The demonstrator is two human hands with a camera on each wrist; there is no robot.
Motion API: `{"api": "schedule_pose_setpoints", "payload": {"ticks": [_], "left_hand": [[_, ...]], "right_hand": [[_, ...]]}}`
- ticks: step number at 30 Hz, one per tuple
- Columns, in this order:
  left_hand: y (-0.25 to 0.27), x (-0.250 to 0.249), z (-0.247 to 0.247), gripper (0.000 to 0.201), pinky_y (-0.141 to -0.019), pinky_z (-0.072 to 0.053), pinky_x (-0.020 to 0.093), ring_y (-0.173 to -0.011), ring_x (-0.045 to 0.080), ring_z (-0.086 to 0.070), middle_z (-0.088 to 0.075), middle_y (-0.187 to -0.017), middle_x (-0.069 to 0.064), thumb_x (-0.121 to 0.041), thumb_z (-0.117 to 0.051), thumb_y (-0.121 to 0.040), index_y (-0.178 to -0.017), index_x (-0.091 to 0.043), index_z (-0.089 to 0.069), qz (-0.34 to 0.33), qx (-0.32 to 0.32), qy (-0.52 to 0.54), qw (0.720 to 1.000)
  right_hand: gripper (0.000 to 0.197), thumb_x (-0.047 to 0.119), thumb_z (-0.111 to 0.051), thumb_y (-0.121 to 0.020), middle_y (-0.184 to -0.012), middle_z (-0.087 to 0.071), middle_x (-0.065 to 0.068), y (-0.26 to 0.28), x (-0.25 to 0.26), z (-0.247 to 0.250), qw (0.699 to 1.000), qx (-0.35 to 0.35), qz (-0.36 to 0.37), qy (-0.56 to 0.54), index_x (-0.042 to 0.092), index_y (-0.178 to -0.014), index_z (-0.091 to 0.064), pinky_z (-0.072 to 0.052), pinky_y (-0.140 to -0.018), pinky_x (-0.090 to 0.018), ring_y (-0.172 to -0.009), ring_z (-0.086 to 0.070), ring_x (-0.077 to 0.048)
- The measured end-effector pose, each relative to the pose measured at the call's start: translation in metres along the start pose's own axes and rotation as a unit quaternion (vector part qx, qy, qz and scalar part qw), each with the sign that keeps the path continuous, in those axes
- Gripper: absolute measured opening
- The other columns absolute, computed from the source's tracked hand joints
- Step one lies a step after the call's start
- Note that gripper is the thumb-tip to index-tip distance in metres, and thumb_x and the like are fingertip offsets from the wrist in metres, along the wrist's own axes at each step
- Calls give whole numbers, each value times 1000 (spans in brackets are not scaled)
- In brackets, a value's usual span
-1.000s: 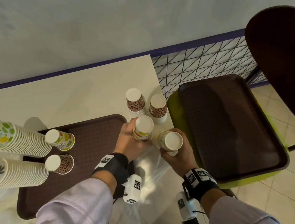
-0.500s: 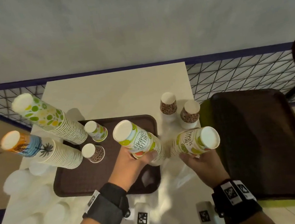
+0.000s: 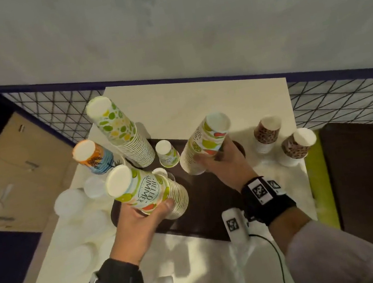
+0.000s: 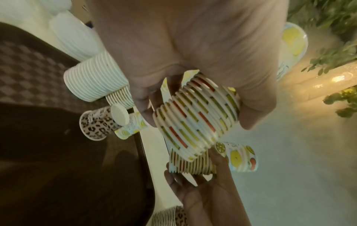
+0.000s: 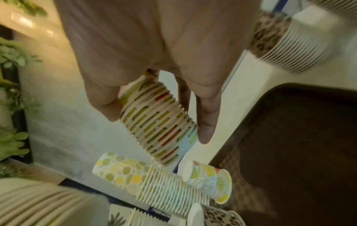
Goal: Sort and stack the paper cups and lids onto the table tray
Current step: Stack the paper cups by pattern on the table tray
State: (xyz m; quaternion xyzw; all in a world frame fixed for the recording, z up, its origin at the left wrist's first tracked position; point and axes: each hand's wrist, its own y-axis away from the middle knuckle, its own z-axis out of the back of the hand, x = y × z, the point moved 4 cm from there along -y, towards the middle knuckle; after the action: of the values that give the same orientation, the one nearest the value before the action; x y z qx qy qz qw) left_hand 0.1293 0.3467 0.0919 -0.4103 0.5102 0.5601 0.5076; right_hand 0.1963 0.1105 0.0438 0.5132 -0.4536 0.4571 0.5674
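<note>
My left hand (image 3: 147,213) grips a tilted stack of "Hello Summer" fruit-print cups (image 3: 147,191) over the front left of the brown table tray (image 3: 207,214). The left wrist view shows fingers and thumb round that stack (image 4: 195,119). My right hand (image 3: 218,160) grips a second stack of the same print (image 3: 205,143), tilted above the tray's back. In the right wrist view the thumb and fingers wrap its rims (image 5: 158,126). On the tray stand a tall lime-print stack (image 3: 118,130), a palm-print stack (image 3: 92,157) and a single fruit-print cup (image 3: 168,155).
Two leopard-print stacks (image 3: 266,132) (image 3: 298,146) stand on the table right of the tray. White lids (image 3: 75,221) lie in piles at the table's left. A second brown tray (image 3: 372,184) sits on a green seat at the right. Wire mesh fencing runs behind the table.
Both hands lifted their fruit-print stacks off the table right of the tray, tilted them, and carried them left over the tray. The head view swung left.
</note>
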Motion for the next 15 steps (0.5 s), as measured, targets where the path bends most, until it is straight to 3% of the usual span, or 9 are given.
{"api": "schedule_pose_setpoints", "payload": {"ticks": [4, 5, 7, 9, 12, 15], "left_hand": [[-1, 6, 29, 71, -88, -57, 20, -112, 4, -70, -75, -117, -22, -44, -91, -59, -123, -31, -64, 17, -24, 4, 1000], [-2, 8, 34, 70, -90, -55, 22, -111, 2, -70, -75, -114, -25, -38, -97, -61, -121, -33, -64, 22, -27, -1, 999], [-4, 11, 42, 65, -92, -53, 28, -110, 0, -70, -75, -111, -28, -26, -93, -62, -120, -33, -63, 30, -36, 2, 999], [-8, 15, 51, 71, -95, -55, 31, -117, 8, -69, -75, -119, -18, -25, -97, -64, -126, -27, -63, 32, -33, 16, 999], [-10, 19, 62, 82, -92, -57, 21, -120, 9, -68, -74, -126, -13, -38, -92, -63, -136, -17, -60, 20, -19, 20, 999], [-12, 19, 68, 75, -86, -55, 12, -115, 1, -68, -74, -118, -25, -31, -96, -65, -131, -25, -59, 24, -15, 17, 999]], "right_hand": [[58, 25, -82, -81, -120, -68, 12, -42, 19, -39, 999, 0, 37, 35, 24, -130, -52, -52, -92, -19, -108, -65, 3], [59, 29, -83, -79, -120, -67, 12, -53, 20, -50, 998, -2, 42, 52, 27, -130, -51, -52, -93, -21, -109, -65, 1], [67, 44, -82, -72, -123, -64, 6, -73, 18, -68, 995, -11, 43, 85, 35, -130, -49, -54, -99, -37, -114, -64, -10], [72, 51, -80, -67, -123, -63, 6, -88, 13, -84, 993, -15, 41, 112, 39, -130, -47, -53, -101, -47, -116, -62, -17], [77, 51, -79, -67, -122, -62, 5, -104, 3, -103, 987, -13, 48, 153, 40, -135, -44, -52, -101, -46, -114, -61, -18], [77, 42, -81, -72, -124, -56, 0, -111, -10, -114, 985, -9, 44, 168, 37, -140, -43, -49, -100, -34, -110, -58, -15]]}}
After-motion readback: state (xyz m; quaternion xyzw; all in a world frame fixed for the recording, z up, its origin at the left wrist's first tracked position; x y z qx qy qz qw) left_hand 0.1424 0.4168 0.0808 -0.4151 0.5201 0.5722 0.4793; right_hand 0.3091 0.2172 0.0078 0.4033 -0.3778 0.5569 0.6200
